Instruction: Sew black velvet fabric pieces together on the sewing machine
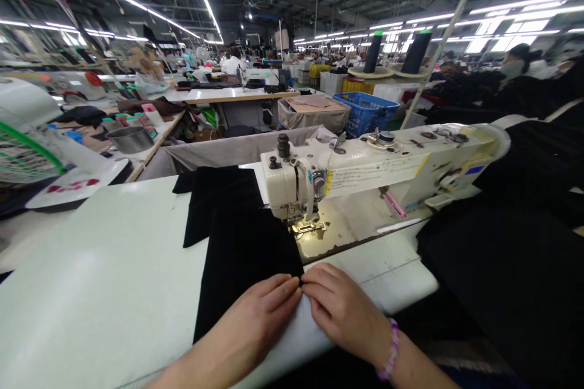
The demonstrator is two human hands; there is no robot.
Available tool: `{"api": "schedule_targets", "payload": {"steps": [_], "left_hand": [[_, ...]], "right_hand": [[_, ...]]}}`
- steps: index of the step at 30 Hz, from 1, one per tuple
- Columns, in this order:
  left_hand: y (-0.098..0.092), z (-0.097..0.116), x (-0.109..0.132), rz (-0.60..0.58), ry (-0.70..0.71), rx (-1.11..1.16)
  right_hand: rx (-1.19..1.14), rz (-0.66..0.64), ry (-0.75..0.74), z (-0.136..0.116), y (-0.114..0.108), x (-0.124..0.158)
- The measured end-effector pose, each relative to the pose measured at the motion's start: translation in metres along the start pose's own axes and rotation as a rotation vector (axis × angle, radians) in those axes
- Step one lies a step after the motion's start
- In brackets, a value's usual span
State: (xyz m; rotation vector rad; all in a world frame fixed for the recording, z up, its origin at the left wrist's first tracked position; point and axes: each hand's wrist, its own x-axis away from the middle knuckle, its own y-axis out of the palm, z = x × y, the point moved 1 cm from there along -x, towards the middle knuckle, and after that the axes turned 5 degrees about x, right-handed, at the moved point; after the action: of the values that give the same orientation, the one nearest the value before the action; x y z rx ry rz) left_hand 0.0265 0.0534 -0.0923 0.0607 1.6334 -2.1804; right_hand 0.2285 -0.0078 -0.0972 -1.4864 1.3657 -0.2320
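A black fabric piece (241,261) lies on the pale table in front of the sewing machine (365,164). Its near right corner is pinched between the fingertips of my left hand (262,316) and my right hand (340,307), which meet there. Both hands are closed on that edge, just below the lit needle area (308,228). The fabric's right edge runs up close to the presser foot. Beyond it, another black fabric piece (219,188) lies partly under the first. A purple and white bracelet (391,349) circles my right wrist.
Dark fabric (506,255) is heaped at the right. A fan with green trim (27,146) stands at the left, near a metal bowl (131,138). Behind the machine are a blue crate (365,110) and thread cones (373,53). Other people sit farther back.
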Motion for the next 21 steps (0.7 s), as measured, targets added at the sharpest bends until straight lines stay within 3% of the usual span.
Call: {"api": "schedule_targets", "payload": {"steps": [14,18,21], "left_hand": [[-0.028,-0.054,-0.036,0.071,-0.015,-0.015],[-0.034,-0.068,-0.043,0.077,-0.039,-0.006],[-0.038,-0.074,-0.048,0.048,-0.090,-0.023]], "right_hand": [[0.284,-0.041,0.064,0.040,0.007,-0.062],[0.272,0.016,0.088,0.038,0.008,-0.069],[0.238,0.129,0.122,0.030,-0.008,-0.056]]}}
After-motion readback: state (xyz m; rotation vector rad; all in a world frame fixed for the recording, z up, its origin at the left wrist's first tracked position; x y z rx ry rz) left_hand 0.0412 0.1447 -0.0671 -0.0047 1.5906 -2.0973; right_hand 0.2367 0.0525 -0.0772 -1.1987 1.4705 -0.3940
